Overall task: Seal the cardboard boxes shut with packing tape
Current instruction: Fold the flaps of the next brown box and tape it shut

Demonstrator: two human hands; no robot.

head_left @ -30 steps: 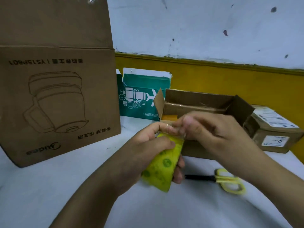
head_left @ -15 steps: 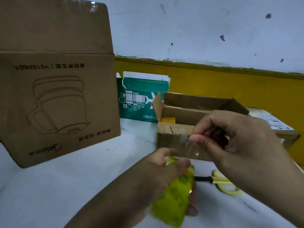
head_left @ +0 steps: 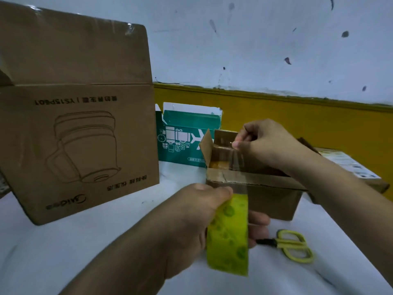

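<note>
- In the head view, we judge the step in hand to be drawing a length of tape off the roll. Nothing is stuck down yet, and the flaps of the small open box point(head_left: 255, 188) stand up.
- The tape roll point(head_left: 228, 237), yellow-green, is held above the middle of the desk point(head_left: 85, 241), just in front of that box's near wall.
- Our left hand point(head_left: 197, 220) grips the roll edge-on, thumb across the top and fingertips showing past its right side, forearm reaching in from the near edge.
- Our right hand point(head_left: 270, 145) is raised over the open box, thumb and forefinger pinching the free end of the clear strip point(head_left: 238, 167), the other fingers curled in. The strip runs down to the roll and looks taut.
- Next, we think, the flaps must be folded flat and the strip laid along their seam. Both hands are busy, so one must let go first.
- The scissors point(head_left: 295, 245) lie toward the desk's right edge, near the left hand, ready for the cut.
- A large brown box point(head_left: 78, 145) stands at the far left with a flap up, and a teal box point(head_left: 187, 135) at the far edge. A labelled box point(head_left: 350, 167) lies by the right edge.
</note>
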